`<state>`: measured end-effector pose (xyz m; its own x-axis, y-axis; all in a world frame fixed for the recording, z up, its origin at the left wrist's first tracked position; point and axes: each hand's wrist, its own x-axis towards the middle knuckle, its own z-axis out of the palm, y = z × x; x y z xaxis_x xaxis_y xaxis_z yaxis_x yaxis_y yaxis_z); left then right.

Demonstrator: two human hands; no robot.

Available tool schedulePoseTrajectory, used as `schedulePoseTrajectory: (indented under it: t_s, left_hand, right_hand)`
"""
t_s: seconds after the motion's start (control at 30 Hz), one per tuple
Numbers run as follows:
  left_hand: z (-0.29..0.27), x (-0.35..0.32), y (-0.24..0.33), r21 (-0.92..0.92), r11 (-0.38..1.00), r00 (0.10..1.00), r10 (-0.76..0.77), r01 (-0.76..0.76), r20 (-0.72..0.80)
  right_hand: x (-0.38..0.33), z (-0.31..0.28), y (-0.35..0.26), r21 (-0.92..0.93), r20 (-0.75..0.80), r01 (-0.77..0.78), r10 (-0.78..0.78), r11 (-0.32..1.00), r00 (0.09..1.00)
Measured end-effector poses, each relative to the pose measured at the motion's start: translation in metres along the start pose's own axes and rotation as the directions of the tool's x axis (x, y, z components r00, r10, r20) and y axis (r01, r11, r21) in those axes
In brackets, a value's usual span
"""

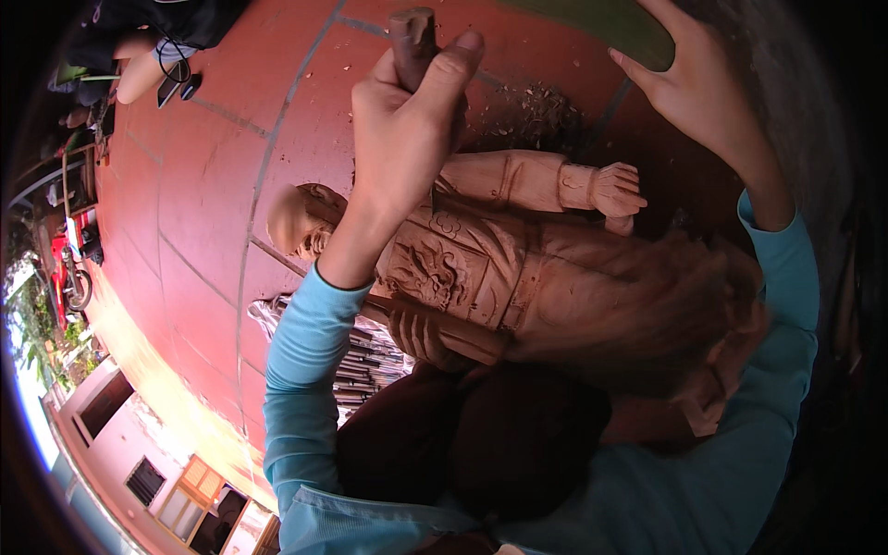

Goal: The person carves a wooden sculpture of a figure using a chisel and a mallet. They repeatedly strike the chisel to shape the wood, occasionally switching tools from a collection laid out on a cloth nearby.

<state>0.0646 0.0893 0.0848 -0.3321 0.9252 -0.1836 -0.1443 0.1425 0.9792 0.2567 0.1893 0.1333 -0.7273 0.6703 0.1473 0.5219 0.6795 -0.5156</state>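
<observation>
A reddish-brown carved wooden statue (573, 277) of a robed figure lies before my knees, head to the left, with raised relief on its chest. My left hand (402, 139) is closed around the upright wooden handle of a carving chisel (413, 46), above the statue's chest. The handle's blunt top sticks up past my thumb; my hand and wrist mostly hide the lower end. At the upper right, my right hand (694, 92) has thumb and fingers around the rounded end of a dark green, club-like piece (638, 35), which runs out of view at the top.
Wood shavings (536, 111) lie on the red tiled floor (194, 222) beyond the statue. Several carving tools (361, 375) lie by my left forearm. Another person's leg (139, 79) and small dark objects (176, 88) are at the upper left. A red motorbike (69, 277) stands far left.
</observation>
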Motion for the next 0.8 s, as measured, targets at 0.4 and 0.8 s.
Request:
schedulePoseTrajectory:
  t_s: [0.4,0.8]
  left_hand:
    - [-0.015,0.005,-0.003,-0.130,0.987,0.990,0.076,-0.091,-0.120]
    - [-0.011,0.004,-0.005,-0.103,0.992,0.987,0.050,-0.067,-0.152]
  right_hand:
    - [-0.065,0.108,0.046,0.398,-0.181,-0.234,0.326,0.887,0.928]
    - [-0.062,0.106,0.039,0.390,-0.146,-0.251,0.329,0.886,0.933]
